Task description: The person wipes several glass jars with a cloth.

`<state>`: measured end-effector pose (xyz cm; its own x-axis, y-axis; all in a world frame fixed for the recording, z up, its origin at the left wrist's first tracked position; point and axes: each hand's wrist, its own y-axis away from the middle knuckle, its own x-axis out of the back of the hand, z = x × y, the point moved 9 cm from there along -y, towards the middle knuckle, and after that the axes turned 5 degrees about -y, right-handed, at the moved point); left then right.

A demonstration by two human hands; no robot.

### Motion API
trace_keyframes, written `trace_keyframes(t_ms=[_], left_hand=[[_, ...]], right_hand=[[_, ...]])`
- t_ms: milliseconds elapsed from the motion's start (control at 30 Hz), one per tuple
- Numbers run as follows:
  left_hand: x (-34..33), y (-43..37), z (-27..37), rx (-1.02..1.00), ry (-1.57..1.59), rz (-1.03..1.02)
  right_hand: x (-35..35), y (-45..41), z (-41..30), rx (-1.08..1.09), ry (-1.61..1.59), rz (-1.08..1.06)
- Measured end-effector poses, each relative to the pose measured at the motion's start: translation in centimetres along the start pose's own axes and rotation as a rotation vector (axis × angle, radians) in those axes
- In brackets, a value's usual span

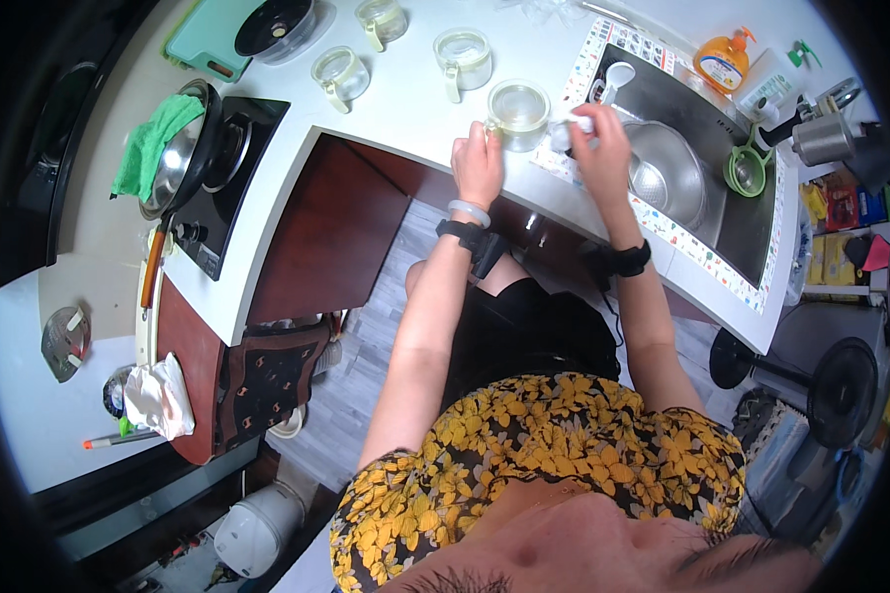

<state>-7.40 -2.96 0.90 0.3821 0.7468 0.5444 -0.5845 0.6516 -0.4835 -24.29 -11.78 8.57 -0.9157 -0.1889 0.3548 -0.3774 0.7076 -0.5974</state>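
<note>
My left hand (478, 163) grips the handle of a clear round jar (520, 111) standing near the counter's front edge. Just right of that jar, my right hand (604, 148) pinches a crumpled white wipe or tissue (568, 133) beside the sink's rim. Three similar clear jars with pale handles stand farther back and left: one (463, 59) close behind, one (341, 74) to the left and one (381, 24) at the back. The contents of the jars cannot be made out.
The steel sink (742, 222) on the right holds a metal basin (664, 167) and green strainers (745, 172). An orange soap bottle (723, 63) stands behind it. On the left are a hob (256, 133), a pan with a green cloth (156, 141) and a teal cutting board (211, 37).
</note>
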Motion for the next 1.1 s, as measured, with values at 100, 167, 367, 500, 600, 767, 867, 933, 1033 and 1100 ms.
trace_keyframes(t_ms=[100,167,367,500,600,767,867,933,1033,1100], left_hand=[[0.0,0.1,0.7,0.030,-0.019,-0.008],[-0.1,0.2,0.5,0.011,0.002,-0.005],[-0.3,0.0,0.3,0.005,-0.002,-0.026],[-0.5,-0.4,0.2,0.046,-0.017,-0.046],[-0.3,-0.1,0.3,0.027,-0.014,-0.025],[-0.9,-0.1,0.5,0.092,0.005,-0.053],[-2.0,0.4,1.5,0.184,0.119,-0.112],[-2.5,0.6,1.9,0.195,0.227,-0.135],[-2.2,0.6,2.1,0.071,0.274,-0.130],[-2.3,0.9,1.6,0.083,0.303,-0.171]], right_hand=[[-3.0,1.1,-3.7,0.267,0.045,-0.033],[-5.2,1.3,-4.3,0.304,0.077,-0.058],[-5.1,1.2,-2.9,0.370,0.125,-0.111],[-1.9,0.3,1.7,0.095,0.107,-0.020],[-1.2,0.1,1.5,0.016,0.010,-0.023],[-3.1,0.4,2.4,-0.060,-0.025,-0.091],[-2.7,1.0,5.2,-0.121,-0.016,-0.052],[-2.5,1.6,6.8,-0.204,-0.119,-0.044],[-3.6,3.2,8.9,-0.435,-0.440,-0.141],[-3.9,4.2,9.1,-0.544,-0.497,-0.185]])
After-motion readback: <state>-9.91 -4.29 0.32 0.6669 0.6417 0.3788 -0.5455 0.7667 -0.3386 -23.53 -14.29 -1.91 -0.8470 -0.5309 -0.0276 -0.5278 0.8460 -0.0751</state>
